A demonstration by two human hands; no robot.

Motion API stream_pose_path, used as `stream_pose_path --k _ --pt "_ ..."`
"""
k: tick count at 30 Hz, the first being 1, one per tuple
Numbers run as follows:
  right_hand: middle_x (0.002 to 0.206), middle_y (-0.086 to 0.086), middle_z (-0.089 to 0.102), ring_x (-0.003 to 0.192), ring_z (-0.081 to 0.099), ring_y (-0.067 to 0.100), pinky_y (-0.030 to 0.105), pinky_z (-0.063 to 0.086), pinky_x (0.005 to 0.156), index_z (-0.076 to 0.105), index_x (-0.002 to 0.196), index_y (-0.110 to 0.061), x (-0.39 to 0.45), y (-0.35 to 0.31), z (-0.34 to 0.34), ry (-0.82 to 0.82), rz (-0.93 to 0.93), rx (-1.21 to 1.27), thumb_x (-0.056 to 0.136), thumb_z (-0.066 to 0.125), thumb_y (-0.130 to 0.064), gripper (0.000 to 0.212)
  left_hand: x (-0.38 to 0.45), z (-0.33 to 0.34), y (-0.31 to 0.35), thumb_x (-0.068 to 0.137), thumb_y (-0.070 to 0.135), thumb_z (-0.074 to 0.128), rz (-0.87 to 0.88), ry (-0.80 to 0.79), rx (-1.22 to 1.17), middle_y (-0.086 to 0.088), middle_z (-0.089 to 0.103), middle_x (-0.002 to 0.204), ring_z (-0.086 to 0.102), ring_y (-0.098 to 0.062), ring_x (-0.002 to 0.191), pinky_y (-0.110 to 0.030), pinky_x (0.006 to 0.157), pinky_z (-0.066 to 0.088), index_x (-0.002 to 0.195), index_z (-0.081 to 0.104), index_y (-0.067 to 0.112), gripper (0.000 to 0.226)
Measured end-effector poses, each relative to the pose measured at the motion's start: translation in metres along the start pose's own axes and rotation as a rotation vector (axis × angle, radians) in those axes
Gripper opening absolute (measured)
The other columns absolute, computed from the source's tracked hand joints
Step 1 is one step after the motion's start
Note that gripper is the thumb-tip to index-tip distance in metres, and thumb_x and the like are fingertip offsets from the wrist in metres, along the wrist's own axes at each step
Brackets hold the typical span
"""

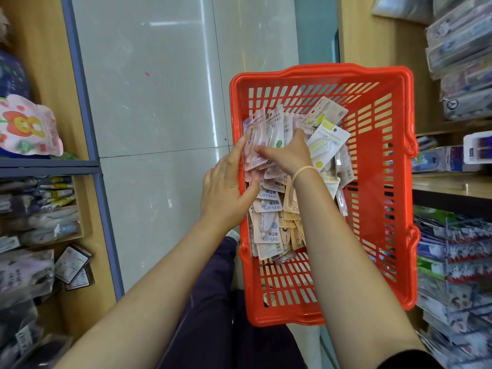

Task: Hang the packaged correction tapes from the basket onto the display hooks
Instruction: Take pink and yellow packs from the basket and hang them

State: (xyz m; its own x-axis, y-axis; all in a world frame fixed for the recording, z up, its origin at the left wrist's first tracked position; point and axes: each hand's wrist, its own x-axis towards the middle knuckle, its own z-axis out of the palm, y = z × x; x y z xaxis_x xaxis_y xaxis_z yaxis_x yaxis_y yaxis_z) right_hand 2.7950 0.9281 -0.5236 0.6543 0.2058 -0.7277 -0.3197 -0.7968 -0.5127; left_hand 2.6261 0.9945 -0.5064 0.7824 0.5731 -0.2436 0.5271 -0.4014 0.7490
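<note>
A red plastic basket (383, 166) sits on the floor at the right, holding several packaged correction tapes (269, 225) in pastel cards marked Campus. My left hand (226, 187) grips a small stack of pink and purple packs (253, 137) at the basket's left wall, thumb on the front. My right hand (287, 153) reaches in from the right and pinches the top of that same stack; a pale band circles its wrist. A yellow-green pack (327, 145) leans just right of my right hand.
Display hooks (458, 235) with hanging goods fill the lower right, under wooden shelves (452, 182) of stationery. Another shelf unit (48, 166) with packaged items stands on the left. Glossy white floor tiles (159, 102) lie between them. My dark-trousered legs (213, 288) are below the basket.
</note>
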Motion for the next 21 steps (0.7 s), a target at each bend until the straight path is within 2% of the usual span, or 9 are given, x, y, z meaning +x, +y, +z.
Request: stream_pose_path --k 3,5,10,12,14,16,17,19,21 --pt "0.147 0.007 0.049 0.132 0.052 0.026 0.041 0.047 0.108 0.026 0.152 -0.015 -0.003 0.001 -0.002 -0.006 0.002 0.088 0.066 0.090 -0.038 0.110 -0.001 0.001 0.000 0.100 0.041 0.058 0.004 -0.006 0.005 0.004 0.048 0.155 0.051 -0.021 0.135 -0.050 0.115 0.036 0.155 0.002 0.049 0.079" --pt "0.136 0.003 0.058 0.121 0.060 0.022 0.046 0.054 0.101 0.034 0.148 -0.019 -0.009 0.007 -0.008 -0.010 0.007 0.183 0.058 0.089 -0.038 0.107 -0.002 0.001 0.000 0.101 0.042 0.059 -0.002 -0.012 0.015 0.005 0.049 0.154 0.050 -0.020 0.135 -0.049 0.115 0.033 0.157 0.004 0.045 0.079" --pt "0.123 -0.004 0.066 0.112 0.065 0.017 0.047 0.054 0.099 0.045 0.134 -0.024 -0.044 0.025 -0.032 -0.015 0.000 0.301 0.067 0.090 -0.031 0.081 -0.004 -0.007 0.009 0.099 0.056 0.055 -0.022 -0.060 0.087 0.000 0.048 0.154 0.045 -0.022 0.139 -0.046 0.114 0.031 0.161 0.006 0.039 0.080" --pt "0.124 -0.006 0.066 0.114 0.065 0.015 0.047 0.053 0.101 0.047 0.132 -0.028 -0.066 0.030 -0.045 -0.029 -0.014 0.312 0.067 0.090 -0.034 0.078 -0.006 -0.014 0.016 0.097 0.062 0.052 -0.034 -0.097 0.134 -0.004 0.041 0.159 0.038 -0.023 0.145 -0.047 0.116 0.028 0.163 0.005 0.036 0.085" --pt "0.126 -0.008 0.068 0.115 0.066 0.013 0.046 0.054 0.100 0.050 0.135 -0.031 -0.091 0.030 -0.061 -0.035 -0.040 0.338 0.061 0.091 -0.040 0.085 -0.013 -0.023 0.027 0.094 0.066 0.052 -0.052 -0.114 0.132 -0.007 0.027 0.167 0.025 -0.025 0.154 -0.050 0.122 0.022 0.164 0.002 0.030 0.093" --pt "0.125 -0.007 0.070 0.115 0.067 0.015 0.047 0.054 0.100 0.053 0.136 -0.031 -0.123 0.025 -0.079 -0.029 -0.084 0.367 0.062 0.092 -0.039 0.084 -0.023 -0.034 0.044 0.091 0.067 0.058 -0.050 -0.106 0.047 -0.006 0.016 0.171 0.014 -0.022 0.157 -0.049 0.126 0.016 0.165 0.001 0.025 0.102" --pt "0.124 -0.004 0.071 0.114 0.068 0.017 0.049 0.055 0.099 0.054 0.136 -0.029 -0.140 0.022 -0.088 -0.031 -0.112 0.394 0.067 0.092 -0.033 0.079 -0.029 -0.041 0.057 0.088 0.068 0.061 -0.053 -0.113 -0.034 -0.003 0.016 0.171 0.015 -0.020 0.157 -0.048 0.127 0.016 0.165 0.002 0.026 0.105" --pt "0.124 0.002 0.071 0.113 0.069 0.021 0.048 0.055 0.099 0.054 0.137 -0.020 -0.176 0.015 -0.106 -0.053 -0.167 0.464 0.078 0.086 -0.017 0.067 -0.041 -0.055 0.089 0.077 0.071 0.067 -0.103 -0.160 -0.318 0.001 0.032 0.165 0.035 -0.017 0.149 -0.045 0.122 0.033 0.163 0.008 0.034 0.111" --pt "0.127 0.005 0.070 0.116 0.068 0.024 0.050 0.054 0.100 0.052 0.139 -0.018 -0.215 0.007 -0.123 -0.066 -0.218 0.528 0.077 0.086 -0.018 0.071 -0.052 -0.069 0.130 0.069 0.068 0.072 -0.189 -0.241 -0.636 0.004 0.050 0.152 0.054 -0.008 0.133 -0.034 0.109 0.050 0.161 0.015 0.034 0.114"
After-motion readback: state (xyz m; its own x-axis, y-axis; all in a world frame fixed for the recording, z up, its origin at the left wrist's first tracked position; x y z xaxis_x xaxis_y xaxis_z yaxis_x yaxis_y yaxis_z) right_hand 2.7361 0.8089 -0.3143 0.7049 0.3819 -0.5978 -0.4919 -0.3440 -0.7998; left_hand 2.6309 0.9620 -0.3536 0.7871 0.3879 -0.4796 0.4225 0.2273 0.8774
